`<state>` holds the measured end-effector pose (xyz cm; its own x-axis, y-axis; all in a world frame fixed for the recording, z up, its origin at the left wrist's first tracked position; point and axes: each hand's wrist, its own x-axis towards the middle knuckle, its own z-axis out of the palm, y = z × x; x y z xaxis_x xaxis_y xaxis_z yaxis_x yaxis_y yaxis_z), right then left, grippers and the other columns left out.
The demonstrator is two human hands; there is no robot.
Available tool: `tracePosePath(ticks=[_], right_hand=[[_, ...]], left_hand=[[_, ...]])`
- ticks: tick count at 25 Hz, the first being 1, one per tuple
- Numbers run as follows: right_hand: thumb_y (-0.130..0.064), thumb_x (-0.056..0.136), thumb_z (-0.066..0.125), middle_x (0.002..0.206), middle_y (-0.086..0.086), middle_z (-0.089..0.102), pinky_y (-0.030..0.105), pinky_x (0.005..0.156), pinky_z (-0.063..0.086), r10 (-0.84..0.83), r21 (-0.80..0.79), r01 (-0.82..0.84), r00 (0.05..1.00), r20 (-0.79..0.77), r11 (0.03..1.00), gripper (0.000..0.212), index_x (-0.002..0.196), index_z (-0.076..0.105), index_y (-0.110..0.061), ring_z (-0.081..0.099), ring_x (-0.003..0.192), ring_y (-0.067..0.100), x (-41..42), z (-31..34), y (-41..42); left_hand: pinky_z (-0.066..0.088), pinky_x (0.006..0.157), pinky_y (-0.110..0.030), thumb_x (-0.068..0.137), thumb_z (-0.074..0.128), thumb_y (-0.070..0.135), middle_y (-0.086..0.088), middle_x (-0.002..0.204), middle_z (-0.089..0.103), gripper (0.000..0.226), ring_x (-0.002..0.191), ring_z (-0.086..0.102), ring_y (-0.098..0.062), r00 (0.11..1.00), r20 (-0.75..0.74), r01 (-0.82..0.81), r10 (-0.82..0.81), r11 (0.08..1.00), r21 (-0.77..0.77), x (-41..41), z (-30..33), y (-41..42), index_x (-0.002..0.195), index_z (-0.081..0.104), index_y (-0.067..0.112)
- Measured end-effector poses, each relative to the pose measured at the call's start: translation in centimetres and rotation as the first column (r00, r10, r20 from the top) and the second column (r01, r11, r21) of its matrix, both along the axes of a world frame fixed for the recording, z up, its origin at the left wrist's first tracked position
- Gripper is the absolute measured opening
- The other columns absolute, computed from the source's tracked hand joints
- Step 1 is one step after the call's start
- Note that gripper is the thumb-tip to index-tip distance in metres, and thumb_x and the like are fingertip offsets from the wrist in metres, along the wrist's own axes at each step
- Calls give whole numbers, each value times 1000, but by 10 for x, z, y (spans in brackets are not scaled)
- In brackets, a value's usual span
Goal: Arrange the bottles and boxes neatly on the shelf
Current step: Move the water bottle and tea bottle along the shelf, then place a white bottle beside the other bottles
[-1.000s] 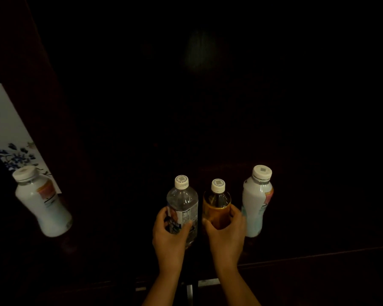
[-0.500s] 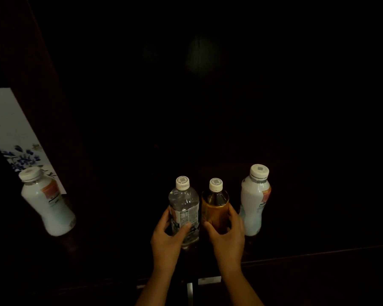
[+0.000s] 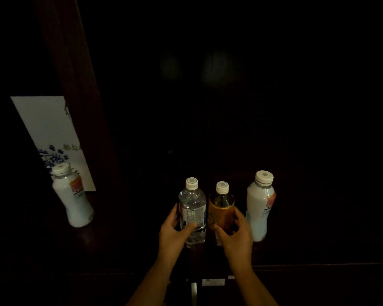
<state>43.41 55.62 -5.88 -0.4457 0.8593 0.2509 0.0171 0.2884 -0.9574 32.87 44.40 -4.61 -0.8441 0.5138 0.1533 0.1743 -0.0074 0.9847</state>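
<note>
Bottles being lined up on the shelf [image 3: 318, 250]; left hand [image 3: 175, 234] fingers wrap the water bottle [image 3: 192, 208], right hand [image 3: 236, 236] fingers wrap the tea bottle [image 3: 222, 209]; next, probably square them beside the white bottle [image 3: 260, 206].

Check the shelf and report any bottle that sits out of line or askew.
One white bottle stands alone at far left beside the floral box, apart from the row: clear bottle, amber bottle, second white bottle. All are capped; none has fallen.

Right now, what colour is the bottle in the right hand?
Amber-brown bottle with a white cap, seen in the head view.
</note>
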Motion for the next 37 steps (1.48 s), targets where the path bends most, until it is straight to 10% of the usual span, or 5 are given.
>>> tracePosePath(ticks=[9, 14, 20, 27, 37], right_hand=[[-5, 66, 79, 117, 7, 53, 38, 91, 46, -36, 76, 38, 999, -35, 996, 64, 123, 52, -16, 53, 103, 18, 25, 1, -61], [1, 62, 80, 92, 5, 67, -2, 73, 38, 41, 297, -75, 992, 117, 952, 38, 96, 69, -13, 65, 81, 19, 7, 2, -134], [-26, 68, 76, 93, -17, 65, 18, 67, 51, 87, 482, -201, 965, 247, 853, 33, 99, 67, -29, 61, 85, 0, -52, 12, -256], [-26, 71, 76, 116, -13, 54, 4, 71, 38, 243, 192, -271, 957, 157, 943, 60, 125, 48, -28, 54, 99, 1, -152, 43, -299], [-19, 67, 79, 144, -1, 39, 30, 97, 41, 314, -24, -314, 939, 141, 949, 85, 137, 32, -26, 44, 123, 15, -272, 26, -241]], left_hand=[[49, 81, -17, 72, 76, 14, 13, 116, 61, 78, 108, 59, -5, 987, 42, 159, -157, 985, -70, 38, 6, -77, 129, 32, 43], [45, 78, -7, 73, 74, 25, 16, 99, 67, 39, 89, 64, 6, 945, -185, 190, -268, 915, -355, 3, 13, -179, 107, 60, 39], [47, 67, -6, 73, 74, 12, 9, 82, 69, 31, 70, 64, 5, 957, -246, 36, -153, 905, -423, -90, 29, -316, 103, 67, 18], [44, 69, -14, 76, 72, 16, -2, 103, 65, 48, 87, 62, -9, 990, -143, -22, -19, 960, -280, -197, 67, -364, 121, 55, 18], [44, 75, -18, 73, 74, 20, 3, 116, 53, 68, 104, 54, -14, 992, -86, 73, -88, 984, -161, -295, 73, -273, 132, 41, 28]])
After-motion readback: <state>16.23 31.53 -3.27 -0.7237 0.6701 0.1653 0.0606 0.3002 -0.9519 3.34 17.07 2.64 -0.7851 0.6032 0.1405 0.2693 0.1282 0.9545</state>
